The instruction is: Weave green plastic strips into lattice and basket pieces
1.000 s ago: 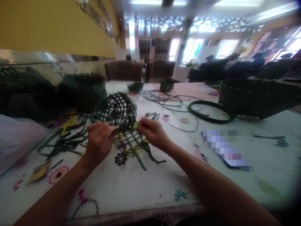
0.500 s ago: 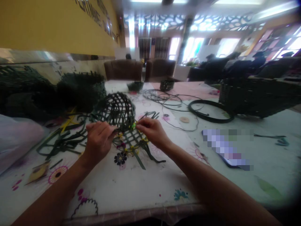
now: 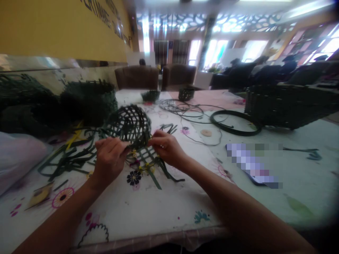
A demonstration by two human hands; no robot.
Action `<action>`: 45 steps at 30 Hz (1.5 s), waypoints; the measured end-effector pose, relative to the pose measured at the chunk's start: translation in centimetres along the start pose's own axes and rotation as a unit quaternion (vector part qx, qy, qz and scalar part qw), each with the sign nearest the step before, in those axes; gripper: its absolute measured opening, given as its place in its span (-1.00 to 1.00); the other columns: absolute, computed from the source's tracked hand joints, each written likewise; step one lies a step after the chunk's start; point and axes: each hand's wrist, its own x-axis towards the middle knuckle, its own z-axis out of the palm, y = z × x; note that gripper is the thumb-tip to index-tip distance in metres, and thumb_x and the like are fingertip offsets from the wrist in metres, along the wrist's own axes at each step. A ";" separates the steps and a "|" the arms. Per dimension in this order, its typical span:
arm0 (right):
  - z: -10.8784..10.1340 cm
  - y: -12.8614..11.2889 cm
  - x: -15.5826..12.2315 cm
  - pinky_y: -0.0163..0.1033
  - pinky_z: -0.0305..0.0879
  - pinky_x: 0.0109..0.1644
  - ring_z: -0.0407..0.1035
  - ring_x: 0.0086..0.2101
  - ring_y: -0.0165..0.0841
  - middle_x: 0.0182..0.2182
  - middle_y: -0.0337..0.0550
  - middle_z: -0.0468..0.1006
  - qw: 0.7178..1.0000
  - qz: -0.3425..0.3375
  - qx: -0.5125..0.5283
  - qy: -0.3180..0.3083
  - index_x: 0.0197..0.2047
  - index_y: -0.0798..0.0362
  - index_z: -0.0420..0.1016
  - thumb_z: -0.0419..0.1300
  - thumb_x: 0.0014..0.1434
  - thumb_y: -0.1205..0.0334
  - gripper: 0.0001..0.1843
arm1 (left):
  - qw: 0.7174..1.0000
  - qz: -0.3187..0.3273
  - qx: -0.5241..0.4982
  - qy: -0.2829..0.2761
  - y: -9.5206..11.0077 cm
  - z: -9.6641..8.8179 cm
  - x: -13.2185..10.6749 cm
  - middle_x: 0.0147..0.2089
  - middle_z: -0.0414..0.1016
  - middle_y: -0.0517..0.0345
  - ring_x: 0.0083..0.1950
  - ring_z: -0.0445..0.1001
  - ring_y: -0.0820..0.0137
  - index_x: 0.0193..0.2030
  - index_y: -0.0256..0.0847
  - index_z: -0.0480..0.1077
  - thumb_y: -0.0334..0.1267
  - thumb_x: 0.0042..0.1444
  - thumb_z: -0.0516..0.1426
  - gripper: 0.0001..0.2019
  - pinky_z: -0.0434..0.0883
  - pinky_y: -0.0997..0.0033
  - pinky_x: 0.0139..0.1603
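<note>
A half-woven basket of dark green strips (image 3: pixel 129 123) lies on its side on the flowered tablecloth (image 3: pixel 148 208), its open lattice curving up and away from me. My left hand (image 3: pixel 109 158) pinches the near edge of the weave with closed fingers. My right hand (image 3: pixel 165 148) grips the same edge from the right, fingers pressed together on the strips. Between my hands, flat woven strips (image 3: pixel 148 164) with small yellow and pink clips spread toward me. Loose green strip ends (image 3: pixel 69 158) trail to the left of the basket.
Finished dark baskets stand at left (image 3: pixel 90 100) and far right (image 3: pixel 286 106). A black hoop (image 3: pixel 234 123) and coiled cords (image 3: pixel 185 109) lie beyond my right hand. A pale plastic bag (image 3: pixel 18 155) sits at left. A blurred flat object (image 3: pixel 254 165) lies right. People sit in the background.
My right hand has slid a little left along the basket's edge, closing on the weave. The view has shifted slightly; my left hand keeps its pinch.
</note>
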 end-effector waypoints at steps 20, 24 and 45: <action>0.7 0.8 0.0 -0.36 0.10 -0.43 0.24 -0.53 -0.48 -0.61 -0.29 0.39 0.973 0.212 0.087 0.004 -0.45 0.14 0.49 0.19 0.03 0.38 -0.94 | 1.000 0.013 0.006 -0.002 -0.1 0.1 -0.2 -0.42 0.43 0.17 -0.34 0.36 0.31 -0.29 -0.19 0.39 -0.27 0.24 0.13 -0.91 0.16 0.21 -0.18; -0.2 0.5 0.2 -0.34 0.10 -0.35 0.25 -0.46 -0.46 -0.53 -0.26 0.41 0.995 0.079 -0.063 0.025 -0.48 0.10 0.41 0.15 0.04 0.46 -0.88 | 0.999 0.004 -0.035 -0.020 -0.4 -0.1 0.1 -0.43 0.39 0.18 -0.36 0.36 0.32 -0.30 -0.18 0.37 -0.25 0.26 0.10 -0.88 0.17 0.23 -0.20; -0.1 -0.3 -0.2 -0.28 0.10 -0.32 0.21 -0.42 -0.41 -0.47 -0.18 0.36 0.989 -0.077 -0.122 0.019 -0.46 0.07 0.33 -0.01 0.18 0.44 -0.78 | 0.998 -0.014 -0.058 -0.017 -0.6 -0.5 0.2 -0.41 0.40 0.15 -0.33 0.36 0.31 -0.30 -0.18 0.34 -0.25 0.27 0.08 -0.88 0.21 0.23 -0.17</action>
